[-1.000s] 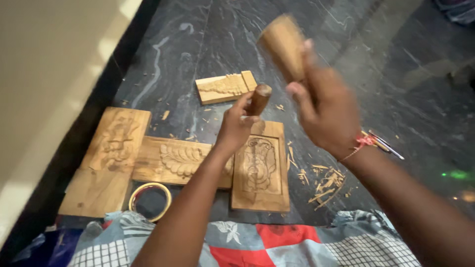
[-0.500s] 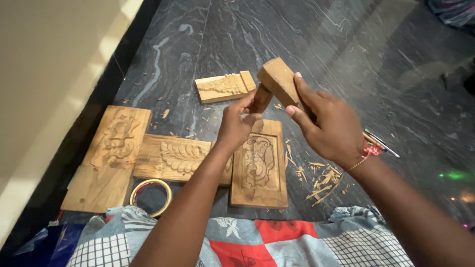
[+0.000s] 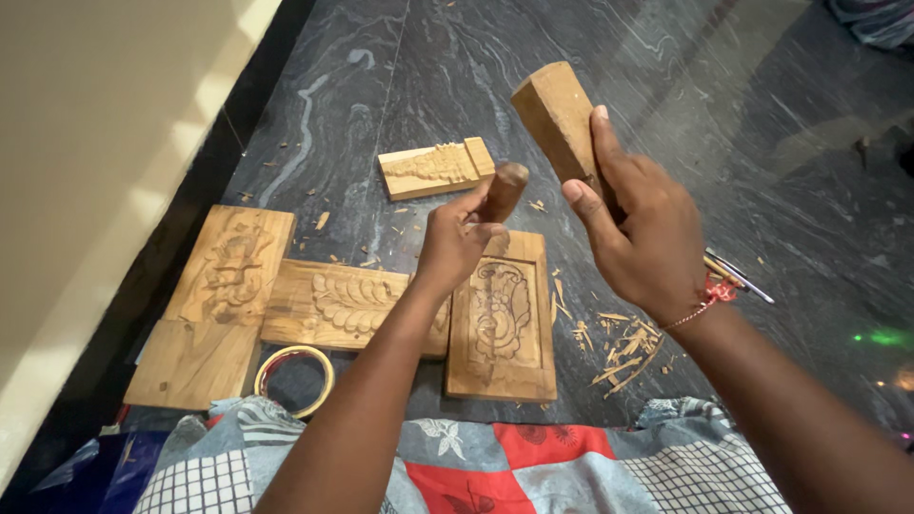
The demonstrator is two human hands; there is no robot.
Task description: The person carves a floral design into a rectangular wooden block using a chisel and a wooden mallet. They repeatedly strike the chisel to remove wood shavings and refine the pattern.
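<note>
Our left hand grips the chisel by its wooden handle, its tip down on the carved panel lying on the dark stone floor. Our right hand clutches the wooden mallet block up above that panel. 3 more carved boards lie left of and beyond the panel, wood chips to its right.

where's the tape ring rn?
Head view, lower left: the tape ring lies flat on the dark stone floor, just below the leaf-carved panel, right of the big plank and at the patchwork cloth's edge.
</note>
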